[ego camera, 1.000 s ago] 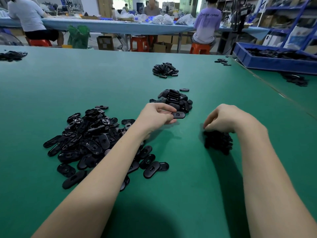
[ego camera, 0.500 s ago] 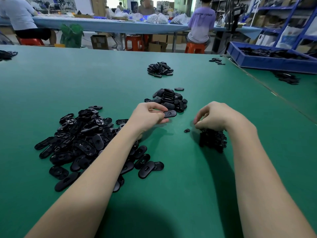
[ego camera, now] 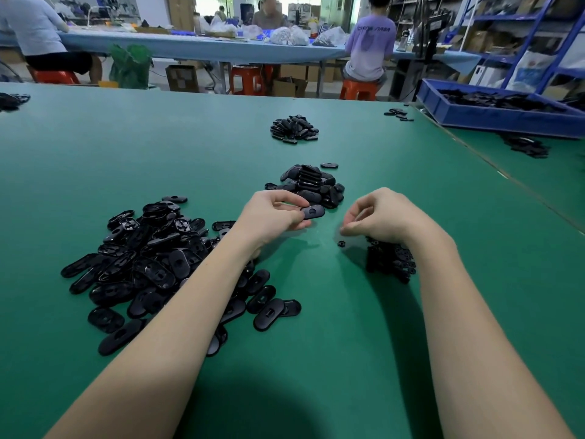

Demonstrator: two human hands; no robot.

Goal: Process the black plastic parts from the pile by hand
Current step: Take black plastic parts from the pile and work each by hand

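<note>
Green table [ego camera: 95, 160]. Far left edge: small dark cluster [ego camera: 12, 100], too blurred to count. Front left: big loose pile [ego camera: 152, 258] of black oval parts, dozens, uncountable, partly under left forearm. Left hand [ego camera: 272, 217] pinching one oval part [ego camera: 313, 211] between thumb and fingertips, held just above table, beside middle pile [ego camera: 311, 185]. Far centre: third pile [ego camera: 294, 128]. One stray oval [ego camera: 329, 165] behind middle pile. One tiny black piece [ego camera: 341, 243] on table below right fingertips. Right hand [ego camera: 380, 217] curled, fingertips pressed together; cannot tell if holding anything. Small dark heap [ego camera: 391, 259] under right wrist. Few parts [ego camera: 399, 115] far right. One blue bin [ego camera: 493, 114], holding black parts. One more cluster [ego camera: 527, 145] on adjoining table.
</note>
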